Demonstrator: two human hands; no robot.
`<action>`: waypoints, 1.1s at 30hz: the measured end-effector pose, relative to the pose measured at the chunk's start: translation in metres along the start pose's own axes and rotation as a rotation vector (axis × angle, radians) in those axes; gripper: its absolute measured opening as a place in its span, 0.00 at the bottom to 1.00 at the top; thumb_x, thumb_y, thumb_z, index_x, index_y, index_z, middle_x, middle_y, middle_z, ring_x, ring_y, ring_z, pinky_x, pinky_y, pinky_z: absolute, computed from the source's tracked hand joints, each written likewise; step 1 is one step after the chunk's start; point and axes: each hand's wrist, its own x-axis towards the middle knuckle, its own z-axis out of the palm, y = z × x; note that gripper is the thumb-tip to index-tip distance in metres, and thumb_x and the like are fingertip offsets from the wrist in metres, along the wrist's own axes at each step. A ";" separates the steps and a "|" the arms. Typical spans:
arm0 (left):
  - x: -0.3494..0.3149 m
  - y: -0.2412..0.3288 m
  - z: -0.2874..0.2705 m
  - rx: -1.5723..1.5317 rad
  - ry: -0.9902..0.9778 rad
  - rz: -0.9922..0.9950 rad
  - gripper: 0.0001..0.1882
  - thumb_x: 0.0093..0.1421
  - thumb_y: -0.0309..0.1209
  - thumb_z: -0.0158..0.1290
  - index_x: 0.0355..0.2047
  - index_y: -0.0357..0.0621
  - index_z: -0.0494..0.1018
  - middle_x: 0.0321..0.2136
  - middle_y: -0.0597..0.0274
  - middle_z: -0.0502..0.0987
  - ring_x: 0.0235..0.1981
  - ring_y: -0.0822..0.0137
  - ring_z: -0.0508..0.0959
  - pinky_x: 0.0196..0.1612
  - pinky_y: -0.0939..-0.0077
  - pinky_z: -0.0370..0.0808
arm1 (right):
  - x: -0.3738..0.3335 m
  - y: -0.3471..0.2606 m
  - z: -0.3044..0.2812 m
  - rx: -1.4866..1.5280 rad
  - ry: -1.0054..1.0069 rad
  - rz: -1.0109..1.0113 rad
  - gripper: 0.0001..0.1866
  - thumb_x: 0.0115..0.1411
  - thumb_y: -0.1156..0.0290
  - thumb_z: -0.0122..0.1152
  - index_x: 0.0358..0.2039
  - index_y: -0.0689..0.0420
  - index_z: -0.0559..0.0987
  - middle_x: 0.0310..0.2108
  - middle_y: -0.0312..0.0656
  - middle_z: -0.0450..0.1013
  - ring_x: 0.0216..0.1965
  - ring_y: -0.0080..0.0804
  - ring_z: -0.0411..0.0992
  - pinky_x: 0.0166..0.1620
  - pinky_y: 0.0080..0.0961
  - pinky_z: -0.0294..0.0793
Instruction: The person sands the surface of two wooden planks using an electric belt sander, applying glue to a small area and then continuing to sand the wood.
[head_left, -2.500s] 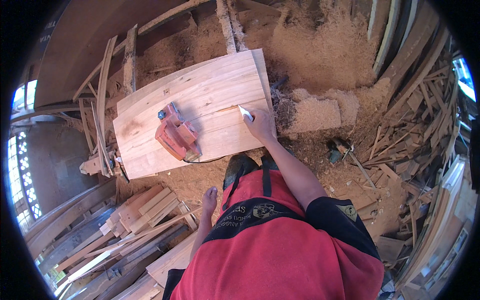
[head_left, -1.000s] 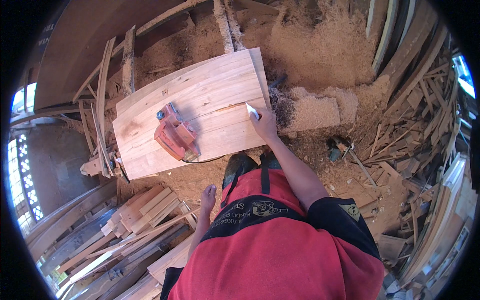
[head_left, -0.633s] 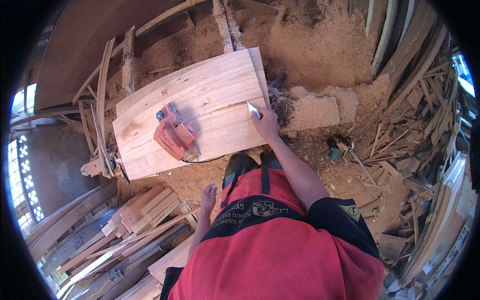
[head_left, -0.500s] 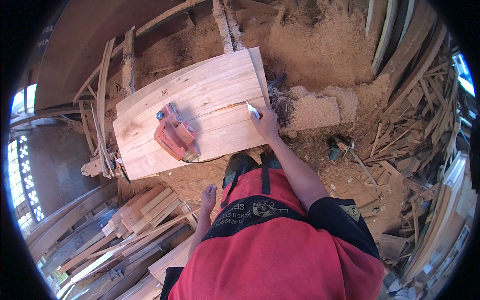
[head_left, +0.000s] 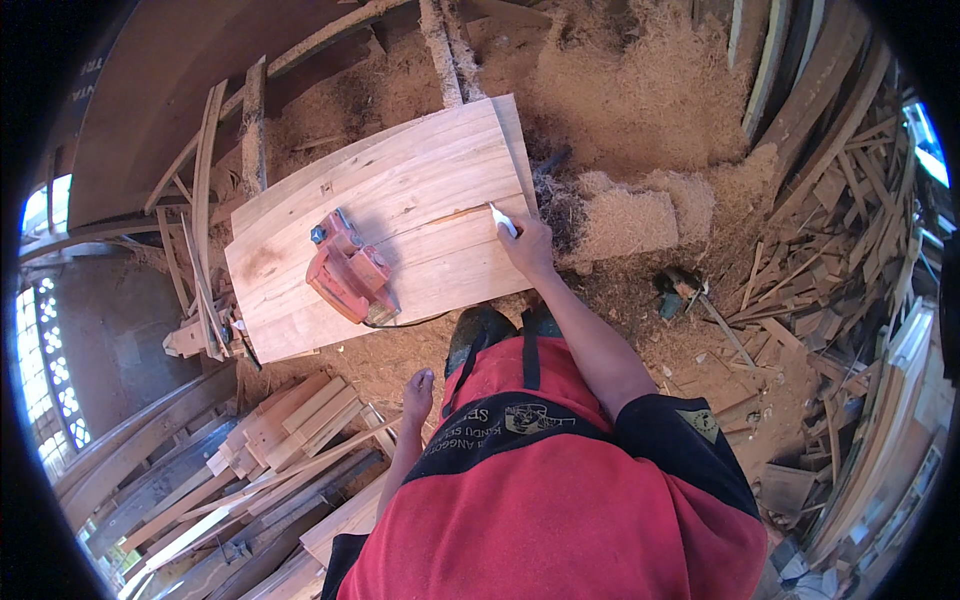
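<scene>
In my right hand is a small white bottle with a pointed nozzle, held near the right end of a pale wooden panel. Its tip is at the end of a narrow brown line running along the boards; whether it touches the wood I cannot tell. A red electric planer with a blue knob rests on the panel's left half. Beside my body, off the panel, my left hand is lowered with its fingers curled together; anything between them is hidden.
Wood shavings are heaped beyond and right of the panel. Stacked lumber lies at the lower left, offcuts pile up at the right. A black cord trails from the planer. Upright slats stand at the left.
The bottle and my right hand have shifted very slightly left, about as much as the whole view. The planer stays put on the panel, and my left hand remains lowered.
</scene>
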 end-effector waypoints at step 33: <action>0.002 0.003 0.000 0.056 0.013 -0.001 0.22 0.70 0.44 0.52 0.48 0.34 0.78 0.29 0.61 0.80 0.31 0.71 0.77 0.37 0.73 0.75 | 0.000 0.003 -0.010 0.047 0.117 -0.020 0.15 0.57 0.67 0.66 0.41 0.63 0.84 0.27 0.52 0.79 0.27 0.42 0.79 0.34 0.35 0.76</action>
